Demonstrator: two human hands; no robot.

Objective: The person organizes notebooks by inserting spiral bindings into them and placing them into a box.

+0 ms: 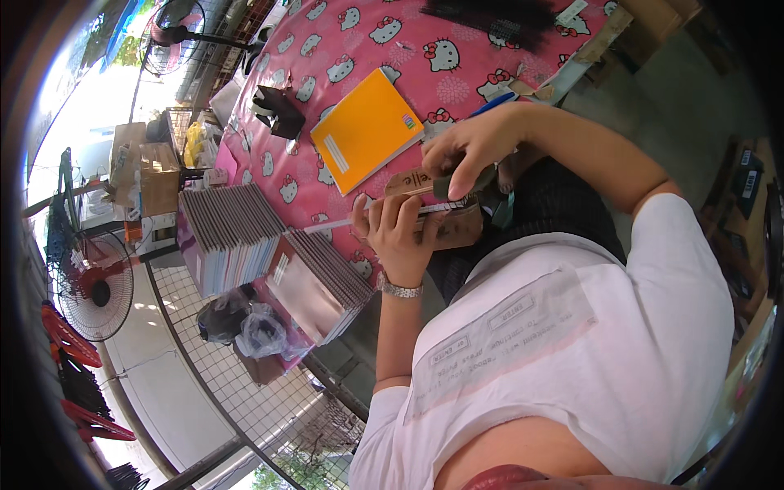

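Note:
My left hand (396, 227), a metal-band watch on its wrist, is closed around a long thin white strip (331, 224) at the table's near edge. The strip's far end sticks out to the left over the pink tablecloth. My right hand (482, 145) pinches a small dark olive piece (442, 187), thumb on top, just beyond the left fingers. Beneath and beside both hands is brown printed cardboard (406, 183), partly covered by the fingers. What exactly the olive piece is cannot be made out. A yellow notebook (365, 133) lies flat beyond my hands.
Tall stacks of notebooks (317, 282) stand to the left, with plastic bags (263, 330) beside them. On the pink patterned tablecloth (343, 69) are a black holder (279, 112), a blue pen (493, 104) and a black bundle (498, 20). A fan (96, 286) stands far left.

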